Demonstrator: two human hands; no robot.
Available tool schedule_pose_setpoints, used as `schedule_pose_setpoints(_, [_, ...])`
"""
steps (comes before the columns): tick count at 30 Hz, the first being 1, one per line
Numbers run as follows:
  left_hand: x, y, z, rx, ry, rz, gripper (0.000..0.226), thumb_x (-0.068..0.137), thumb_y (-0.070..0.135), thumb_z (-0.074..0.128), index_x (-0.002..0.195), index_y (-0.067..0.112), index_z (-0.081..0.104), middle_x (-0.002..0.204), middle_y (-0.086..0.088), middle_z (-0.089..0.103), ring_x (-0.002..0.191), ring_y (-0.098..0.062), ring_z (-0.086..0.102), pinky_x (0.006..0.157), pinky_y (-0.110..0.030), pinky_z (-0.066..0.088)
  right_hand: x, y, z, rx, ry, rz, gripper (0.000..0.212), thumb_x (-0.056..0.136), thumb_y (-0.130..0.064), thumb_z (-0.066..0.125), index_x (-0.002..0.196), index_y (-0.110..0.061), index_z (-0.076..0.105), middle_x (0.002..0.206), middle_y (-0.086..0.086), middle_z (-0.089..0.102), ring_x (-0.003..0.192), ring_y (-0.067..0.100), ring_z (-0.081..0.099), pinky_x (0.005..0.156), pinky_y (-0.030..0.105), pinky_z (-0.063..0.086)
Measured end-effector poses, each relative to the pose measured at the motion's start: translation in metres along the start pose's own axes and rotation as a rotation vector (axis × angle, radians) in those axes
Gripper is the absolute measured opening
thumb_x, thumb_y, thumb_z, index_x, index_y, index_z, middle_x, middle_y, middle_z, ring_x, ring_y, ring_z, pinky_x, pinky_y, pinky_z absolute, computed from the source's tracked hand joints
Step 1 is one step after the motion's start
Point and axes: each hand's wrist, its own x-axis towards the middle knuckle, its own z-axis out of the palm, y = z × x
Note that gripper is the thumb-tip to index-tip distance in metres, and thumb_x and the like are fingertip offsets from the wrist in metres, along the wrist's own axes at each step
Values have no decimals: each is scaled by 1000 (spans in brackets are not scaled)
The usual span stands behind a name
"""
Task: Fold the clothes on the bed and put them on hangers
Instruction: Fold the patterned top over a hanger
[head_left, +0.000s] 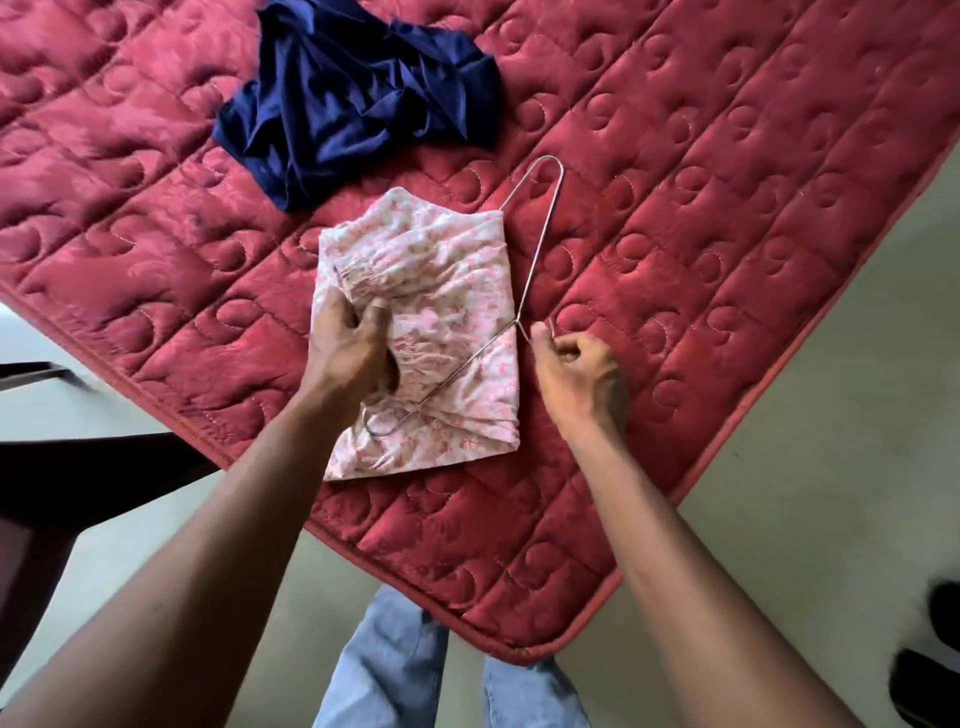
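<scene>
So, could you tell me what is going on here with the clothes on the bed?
A person appears to be fitting a folded pink floral cloth onto a wire hanger on the red quilted mattress. The left hand grips the cloth near its middle, while the right hand pinches the hanger's hook just beside the cloth's edge. A navy garment lies crumpled farther back on the mattress, not yet folded.

Likely a home bedroom: quilted red mattress (675, 208), strewn clothes (353, 98).
</scene>
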Motion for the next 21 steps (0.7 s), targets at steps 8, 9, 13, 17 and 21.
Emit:
schedule_pose_setpoints(8, [4,1,-26,19,-158,5,46,84,-1,77,117,16,50,99,-13,67,58,-17,59,46,-31,48,-2,-39,36,-128,67,-34,62,73,-53,75,119,-19,53,123,11,64,116,34,61,89,40,50])
schedule_pose_setpoints(9, [7,-1,-31,18,-131,20,47,84,-4,74,118,18,52,97,-11,68,56,-13,59,45,-28,47,4,-40,32,-131,83,-45,60,73,-50,76,120,-20,53,124,11,64,116,34,61,89,40,50])
schedule_pose_setpoints(13, [13,-9,-51,108,-52,6,53,72,21,80,115,36,53,106,-7,74,68,-25,66,60,-40,54,25,-29,13,-93,119,-166,45,82,-16,62,127,-24,57,111,5,72,106,34,65,82,39,49])
schedule_pose_setpoints(17, [8,-7,-51,269,4,43,60,78,25,82,125,35,47,106,3,68,93,-29,68,79,-43,58,18,-14,12,-38,184,-129,55,90,-16,60,141,-24,42,102,0,77,100,34,68,78,40,47])
schedule_pose_setpoints(21, [2,-6,-40,426,91,111,53,88,19,70,133,18,41,113,-6,59,103,-28,58,84,-42,50,0,-10,23,-66,122,26,31,92,-35,65,119,-22,57,113,7,73,110,32,64,81,35,45])
